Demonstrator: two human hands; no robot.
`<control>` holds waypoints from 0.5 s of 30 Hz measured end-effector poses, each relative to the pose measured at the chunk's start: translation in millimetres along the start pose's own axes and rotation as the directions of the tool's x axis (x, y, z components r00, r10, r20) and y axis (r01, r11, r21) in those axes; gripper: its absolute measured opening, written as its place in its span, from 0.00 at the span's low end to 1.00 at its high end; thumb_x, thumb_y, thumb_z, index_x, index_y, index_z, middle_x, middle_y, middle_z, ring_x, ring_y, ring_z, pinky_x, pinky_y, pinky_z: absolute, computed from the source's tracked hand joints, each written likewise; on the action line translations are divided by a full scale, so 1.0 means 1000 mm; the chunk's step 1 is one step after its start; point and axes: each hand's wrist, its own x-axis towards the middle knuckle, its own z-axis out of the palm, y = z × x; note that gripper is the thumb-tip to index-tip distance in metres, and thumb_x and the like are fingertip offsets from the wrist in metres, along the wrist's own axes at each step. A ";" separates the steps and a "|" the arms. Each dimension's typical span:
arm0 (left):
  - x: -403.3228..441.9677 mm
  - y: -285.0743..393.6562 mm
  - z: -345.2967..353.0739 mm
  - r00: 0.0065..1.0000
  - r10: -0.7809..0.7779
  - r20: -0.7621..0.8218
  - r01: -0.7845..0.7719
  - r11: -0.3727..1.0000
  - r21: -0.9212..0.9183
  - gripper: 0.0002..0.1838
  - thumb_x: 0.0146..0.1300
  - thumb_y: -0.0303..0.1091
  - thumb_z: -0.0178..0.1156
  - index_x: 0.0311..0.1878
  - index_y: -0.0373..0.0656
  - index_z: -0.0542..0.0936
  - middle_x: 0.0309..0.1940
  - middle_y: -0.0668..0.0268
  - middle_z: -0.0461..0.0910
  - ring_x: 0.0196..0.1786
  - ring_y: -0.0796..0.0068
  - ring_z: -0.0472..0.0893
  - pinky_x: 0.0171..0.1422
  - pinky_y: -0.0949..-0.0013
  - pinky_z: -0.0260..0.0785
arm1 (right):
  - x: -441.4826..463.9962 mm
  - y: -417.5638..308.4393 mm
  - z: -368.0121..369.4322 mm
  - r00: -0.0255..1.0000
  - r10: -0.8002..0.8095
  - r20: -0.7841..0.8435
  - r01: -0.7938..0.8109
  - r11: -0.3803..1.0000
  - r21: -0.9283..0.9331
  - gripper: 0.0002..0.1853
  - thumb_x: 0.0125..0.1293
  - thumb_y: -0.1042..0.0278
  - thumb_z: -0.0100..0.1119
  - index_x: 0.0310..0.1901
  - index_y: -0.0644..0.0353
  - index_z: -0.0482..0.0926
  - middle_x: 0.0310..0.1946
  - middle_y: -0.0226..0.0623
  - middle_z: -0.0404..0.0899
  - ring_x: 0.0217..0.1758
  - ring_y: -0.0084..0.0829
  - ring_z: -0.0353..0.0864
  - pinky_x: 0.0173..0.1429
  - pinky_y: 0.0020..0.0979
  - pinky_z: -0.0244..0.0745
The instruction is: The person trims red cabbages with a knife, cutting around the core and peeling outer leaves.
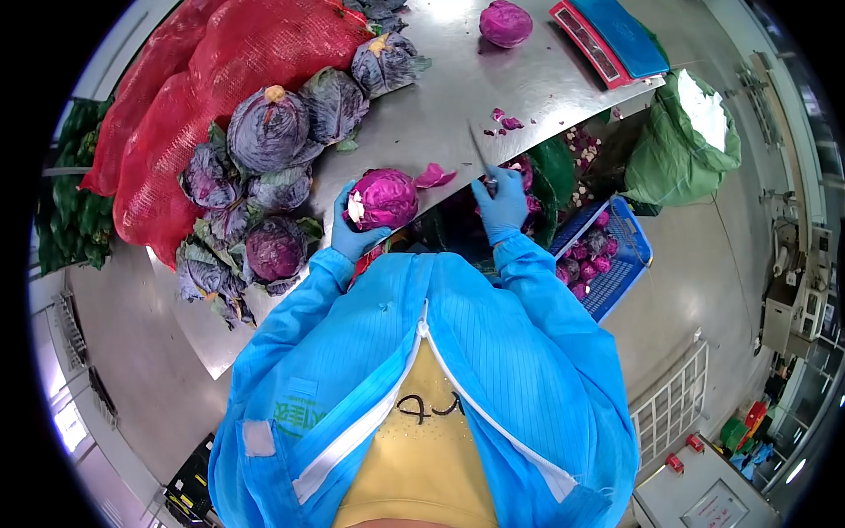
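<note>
A trimmed purple cabbage (385, 200) rests at the near edge of the metal table, with my left hand (354, 225), in a blue glove, cupped round its left and lower side. A loose purple leaf (434, 176) touches its right side. My right hand (503, 204), also gloved in blue, is closed round the handle of a knife (478, 145), whose thin blade points up and away over the table edge. Below the right hand, leaves and cabbage parts lie in a dark green bag (552, 180), partly hidden by the hand.
Untrimmed cabbages (268, 129) are heaped at the left beside red mesh sacks (189, 110). Another trimmed cabbage (506, 24) and a blue-and-red scale (613, 40) stand at the far side. Right of the table are a blue crate (627, 251) and a green sack (673, 150).
</note>
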 end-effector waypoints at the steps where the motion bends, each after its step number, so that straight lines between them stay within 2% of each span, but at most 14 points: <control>1: 0.002 -0.003 -0.002 0.999 -0.039 0.024 0.040 0.999 -0.030 0.59 0.29 0.29 0.80 0.68 0.47 0.54 0.62 0.61 0.62 0.63 0.64 0.66 0.67 0.62 0.61 | 0.002 -0.002 0.009 0.997 -0.052 0.056 0.043 0.988 0.150 0.18 0.55 0.60 0.65 0.46 0.57 0.79 0.38 0.38 0.76 0.39 0.34 0.79 0.43 0.32 0.74; 2: 0.004 -0.006 -0.004 0.996 -0.077 0.049 0.080 0.995 -0.058 0.59 0.28 0.29 0.80 0.68 0.47 0.54 0.62 0.61 0.62 0.63 0.64 0.66 0.67 0.63 0.61 | 0.006 -0.007 0.020 0.984 -0.028 0.176 -0.035 0.939 0.342 0.19 0.56 0.59 0.64 0.48 0.58 0.78 0.40 0.39 0.78 0.42 0.34 0.80 0.46 0.31 0.74; 3: 0.005 -0.009 -0.004 0.991 -0.124 0.054 0.131 0.979 -0.159 0.59 0.28 0.29 0.80 0.67 0.49 0.55 0.62 0.62 0.63 0.63 0.65 0.66 0.67 0.63 0.62 | 0.012 -0.010 0.031 0.960 -0.109 0.259 -0.005 0.916 0.402 0.18 0.57 0.59 0.63 0.47 0.58 0.78 0.43 0.40 0.79 0.44 0.33 0.80 0.48 0.31 0.74; 4: 0.006 -0.007 -0.004 0.991 -0.121 0.059 0.129 0.979 -0.155 0.59 0.28 0.29 0.80 0.67 0.49 0.55 0.62 0.62 0.63 0.63 0.65 0.66 0.67 0.63 0.62 | 0.017 -0.019 0.037 0.910 -0.200 0.363 -0.024 0.849 0.528 0.19 0.57 0.60 0.63 0.49 0.58 0.78 0.46 0.39 0.79 0.46 0.33 0.79 0.51 0.31 0.73; 5: 0.008 -0.004 -0.005 0.982 -0.174 0.066 0.183 0.969 -0.168 0.59 0.28 0.28 0.80 0.67 0.49 0.56 0.61 0.62 0.63 0.63 0.65 0.67 0.66 0.63 0.63 | 0.022 -0.026 0.040 0.819 -0.122 0.561 -0.232 0.824 0.517 0.20 0.57 0.61 0.63 0.51 0.58 0.77 0.48 0.39 0.78 0.49 0.33 0.78 0.54 0.31 0.72; 6: 0.010 -0.002 -0.007 0.971 -0.226 0.073 0.236 0.955 -0.181 0.59 0.28 0.28 0.80 0.67 0.49 0.56 0.61 0.62 0.64 0.62 0.65 0.67 0.66 0.62 0.64 | 0.026 -0.035 0.040 0.676 -0.062 0.734 -0.428 0.778 0.459 0.21 0.57 0.63 0.63 0.52 0.58 0.77 0.50 0.39 0.78 0.52 0.33 0.78 0.56 0.31 0.71; 7: 0.011 -0.005 -0.009 0.976 -0.208 0.061 0.215 0.967 -0.134 0.58 0.27 0.28 0.80 0.67 0.49 0.57 0.61 0.63 0.65 0.62 0.65 0.68 0.65 0.62 0.65 | 0.028 -0.033 0.048 0.680 -0.062 0.731 -0.428 0.776 0.464 0.21 0.57 0.63 0.63 0.52 0.58 0.77 0.50 0.39 0.78 0.52 0.33 0.78 0.56 0.31 0.71; 9: 0.012 -0.003 -0.010 0.974 -0.219 0.055 0.224 0.968 -0.114 0.59 0.27 0.27 0.79 0.67 0.49 0.57 0.61 0.63 0.65 0.62 0.65 0.68 0.65 0.62 0.65 | 0.029 -0.025 0.062 0.742 -0.257 0.619 -0.139 0.844 0.518 0.21 0.58 0.67 0.60 0.55 0.57 0.75 0.52 0.39 0.77 0.56 0.32 0.75 0.59 0.30 0.69; 10: 0.012 -0.001 -0.010 0.972 -0.231 0.044 0.234 0.967 -0.098 0.59 0.26 0.26 0.79 0.67 0.49 0.57 0.60 0.63 0.65 0.62 0.65 0.68 0.66 0.62 0.65 | 0.030 -0.020 0.064 0.744 -0.257 0.616 -0.139 0.843 0.519 0.21 0.58 0.67 0.60 0.55 0.57 0.75 0.52 0.39 0.77 0.56 0.32 0.75 0.59 0.30 0.69; 11: 0.012 -0.001 -0.009 0.972 -0.229 0.045 0.233 0.968 -0.096 0.59 0.26 0.26 0.79 0.67 0.49 0.57 0.60 0.63 0.65 0.62 0.65 0.68 0.66 0.62 0.65 | 0.031 -0.015 0.065 0.720 -0.344 0.603 -0.032 0.851 0.524 0.22 0.58 0.69 0.58 0.56 0.56 0.74 0.54 0.38 0.76 0.57 0.32 0.74 0.59 0.30 0.68; 12: 0.011 0.000 -0.007 0.965 -0.259 0.041 0.262 0.943 -0.205 0.58 0.27 0.26 0.79 0.67 0.48 0.57 0.60 0.64 0.66 0.61 0.65 0.68 0.65 0.62 0.64 | 0.031 -0.018 0.061 0.684 -0.427 0.592 0.074 0.848 0.525 0.22 0.58 0.72 0.57 0.57 0.55 0.73 0.56 0.37 0.75 0.58 0.32 0.74 0.60 0.30 0.67; 13: 0.010 0.000 -0.007 0.956 -0.290 0.039 0.287 0.906 -0.312 0.57 0.28 0.25 0.78 0.67 0.48 0.57 0.60 0.65 0.66 0.61 0.66 0.68 0.65 0.62 0.64 | 0.029 -0.021 0.058 0.683 -0.427 0.593 0.074 0.847 0.526 0.22 0.58 0.72 0.57 0.57 0.55 0.73 0.56 0.37 0.75 0.58 0.32 0.74 0.60 0.30 0.67; 15: 0.013 -0.016 -0.014 0.961 -0.270 0.053 0.273 0.911 -0.309 0.56 0.29 0.26 0.78 0.66 0.48 0.58 0.59 0.66 0.67 0.61 0.66 0.68 0.65 0.62 0.64 | 0.026 -0.030 0.048 0.655 -0.449 0.608 0.175 0.873 0.456 0.24 0.56 0.74 0.54 0.58 0.52 0.72 0.56 0.37 0.74 0.57 0.36 0.74 0.60 0.33 0.68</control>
